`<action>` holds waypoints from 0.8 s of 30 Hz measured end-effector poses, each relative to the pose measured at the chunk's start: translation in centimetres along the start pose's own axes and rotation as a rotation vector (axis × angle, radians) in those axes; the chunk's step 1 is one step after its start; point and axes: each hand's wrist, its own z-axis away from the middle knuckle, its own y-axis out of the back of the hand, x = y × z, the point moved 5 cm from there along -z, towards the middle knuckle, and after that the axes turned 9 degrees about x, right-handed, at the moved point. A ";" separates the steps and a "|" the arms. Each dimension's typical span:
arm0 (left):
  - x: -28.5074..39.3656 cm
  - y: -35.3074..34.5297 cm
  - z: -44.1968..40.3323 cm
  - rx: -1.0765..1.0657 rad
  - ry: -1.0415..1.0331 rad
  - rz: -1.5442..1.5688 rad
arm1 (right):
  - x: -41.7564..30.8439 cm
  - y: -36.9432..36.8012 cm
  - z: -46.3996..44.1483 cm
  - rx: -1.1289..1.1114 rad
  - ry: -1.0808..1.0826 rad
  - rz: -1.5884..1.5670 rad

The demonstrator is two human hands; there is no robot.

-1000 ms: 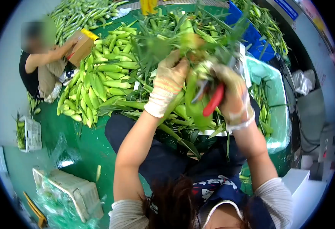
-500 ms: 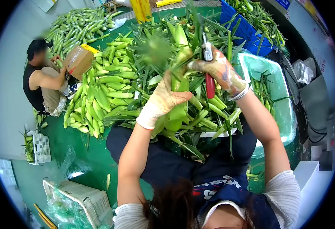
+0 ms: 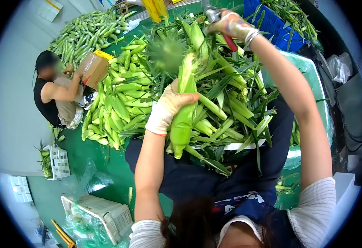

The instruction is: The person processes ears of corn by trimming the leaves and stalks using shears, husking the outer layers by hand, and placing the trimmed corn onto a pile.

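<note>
My left hand (image 3: 169,103), in a pale work glove, is closed around an ear of corn (image 3: 182,128) in its green husk. The ear stands tilted over my lap, its pale ragged end pointing away from me. Farther out and to the right, my gloved right hand (image 3: 235,27) grips red-handled pruning shears (image 3: 230,42), whose metal head points up and away. The shears are apart from the ear. Under both hands lies a heap of corn with stalks and long leaves (image 3: 234,107), partly covering a white crate's rim (image 3: 243,146).
Husked-on ears (image 3: 119,107) are piled to the left. Beyond them a person (image 3: 57,89) crouches by a cardboard box (image 3: 93,70). A blue crate (image 3: 271,31) of leaves and a green-lined bin (image 3: 319,91) stand right. A white crate (image 3: 106,215) lies lower left.
My right hand has moved up and away from the ear with the shears. The ear's far end now shows uncovered, while my left hand keeps its grip. The view has shifted slightly.
</note>
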 end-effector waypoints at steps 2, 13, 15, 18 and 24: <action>-0.5 1.6 -0.4 0.041 0.022 -0.043 | 1.8 2.2 1.0 -0.003 -0.021 -0.026; -2.8 7.3 -4.3 0.465 -0.171 -0.453 | 2.2 -1.2 21.6 -0.743 -0.056 -0.375; 3.5 7.0 -1.3 0.769 -0.129 -0.985 | 1.8 -1.1 23.4 -0.871 -0.110 -0.571; 3.2 7.6 -1.6 0.672 -0.104 -1.180 | 0.4 -1.6 25.4 -0.920 0.056 -0.560; 0.1 4.0 -0.7 0.174 -0.029 -0.150 | -0.3 -7.3 21.1 -0.816 -0.047 -0.546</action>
